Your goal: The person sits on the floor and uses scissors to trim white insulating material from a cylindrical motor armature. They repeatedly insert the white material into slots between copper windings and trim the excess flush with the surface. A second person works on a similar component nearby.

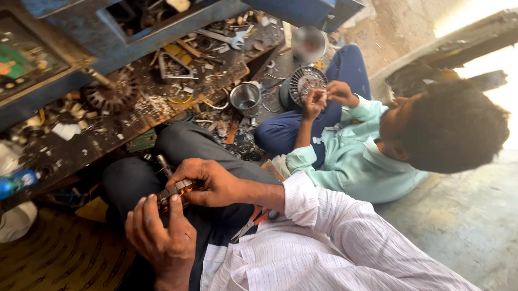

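On a cluttered workshop floor, the left hand [161,237] and right hand [211,179] clamp a round copper-wound motor stator [174,193]; careful turning seems next.

I have one view only, from the head camera, tilted and looking steeply down at close range onto my lap. It faces past my fingertips toward the cluttered workbench [67,142], with a seated co-worker [387,146] beyond my right fingers.

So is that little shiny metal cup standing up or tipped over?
Standing up. The metal cup sits on the cluttered floor with its round open mouth facing up, so you look straight down inside. Whether anything is in it, I cannot tell.
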